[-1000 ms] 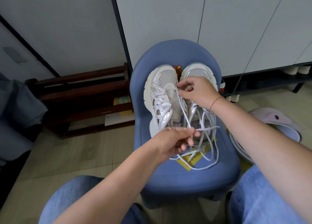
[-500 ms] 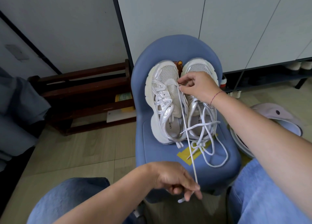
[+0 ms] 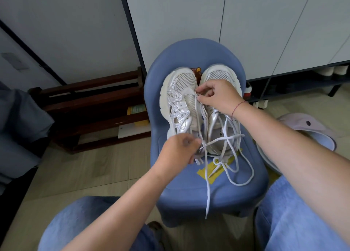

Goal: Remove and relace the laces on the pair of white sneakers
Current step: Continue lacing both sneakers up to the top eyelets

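Lace (image 3: 208, 190) comes first, between the knees in blue jeans (image 3: 85, 222): its free tip hangs over the front edge of the blue chair (image 3: 189, 194). From there it runs up the seat, past a strip of yellow tape (image 3: 203, 173), to the left hand (image 3: 178, 150). That hand is curled at the heel of the left sneaker (image 3: 180, 99) with the lace at its fingertips. It is blurred, so I cannot tell whether its grip has the lace or only brushes it.

Beside it a second lace (image 3: 244, 167) lies in slack loops on the seat, trailing from the right sneaker (image 3: 219, 74). Both sneakers stand side by side on the seat, toes toward the chair back.

Farther up, the right hand (image 3: 219, 97) has a narrow grip, thumb and finger pinching the first lace at the toe-end eyelets of the left sneaker. The tongue there is bare, with no crossings over it.

My reading is that this sneaker is down to its last eyelets or only just started on relacing, and which of the two cannot be told. The right sneaker looks only loosened. Most of the job seems left.

Behind the chair are a grey cabinet (image 3: 170, 23) and a dark wooden rack (image 3: 91, 103).
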Demonstrator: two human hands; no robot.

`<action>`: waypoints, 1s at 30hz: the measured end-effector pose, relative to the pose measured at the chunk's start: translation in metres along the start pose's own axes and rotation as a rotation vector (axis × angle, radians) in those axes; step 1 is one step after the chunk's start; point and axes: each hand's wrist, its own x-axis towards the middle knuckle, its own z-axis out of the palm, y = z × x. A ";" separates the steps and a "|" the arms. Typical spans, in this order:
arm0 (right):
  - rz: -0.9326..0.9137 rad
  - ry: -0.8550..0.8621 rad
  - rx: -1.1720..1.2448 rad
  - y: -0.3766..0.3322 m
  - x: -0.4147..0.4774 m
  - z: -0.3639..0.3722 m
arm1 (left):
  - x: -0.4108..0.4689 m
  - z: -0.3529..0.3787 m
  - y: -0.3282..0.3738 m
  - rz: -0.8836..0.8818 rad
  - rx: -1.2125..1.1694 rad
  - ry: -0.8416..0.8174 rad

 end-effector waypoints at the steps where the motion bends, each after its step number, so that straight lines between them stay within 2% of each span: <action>1: -0.001 0.001 0.000 0.000 0.000 0.000 | 0.003 0.003 0.004 -0.024 -0.082 0.014; 6: 0.000 -0.002 0.002 -0.001 0.000 0.000 | 0.013 0.027 0.020 -0.181 -0.429 -0.101; 11: -0.002 -0.010 0.007 -0.001 -0.001 -0.001 | 0.019 0.038 0.020 -0.203 -0.599 0.088; 13: 0.000 -0.018 0.010 -0.001 -0.001 -0.001 | 0.016 0.040 0.020 -0.196 -0.620 0.097; 21: -0.004 -0.036 0.015 -0.002 -0.001 -0.003 | 0.004 0.017 0.006 -0.188 -0.323 -0.178; 30: -0.009 -0.021 0.006 0.000 0.001 -0.001 | -0.012 0.019 -0.018 -0.229 -0.104 -0.526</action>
